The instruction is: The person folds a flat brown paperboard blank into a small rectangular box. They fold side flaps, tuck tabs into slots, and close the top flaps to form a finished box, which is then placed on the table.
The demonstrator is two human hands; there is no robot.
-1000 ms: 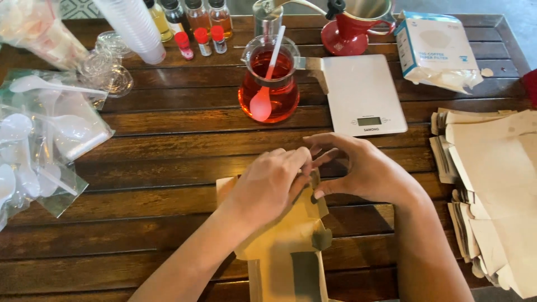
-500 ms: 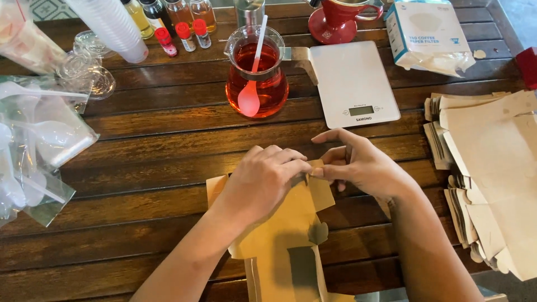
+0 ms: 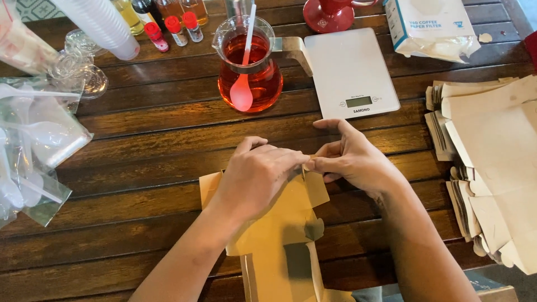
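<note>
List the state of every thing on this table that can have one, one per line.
Left hand: pinching the carton's top edge.
Right hand: pinching the same edge.
Carton: flat, partly folded.
Carafe: part full of red liquid, pink spoon inside.
Scale: nothing on it; whether it is on, cannot tell.
Flat cartons: stacked, unfolded.
Small bottles: capped.
Cups: stacked, lying on their side.

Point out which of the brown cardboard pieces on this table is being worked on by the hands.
The flat brown cardboard piece at the near edge, pinched at its top by the left hand and right hand. The stacked pieces at right lie untouched.
</note>
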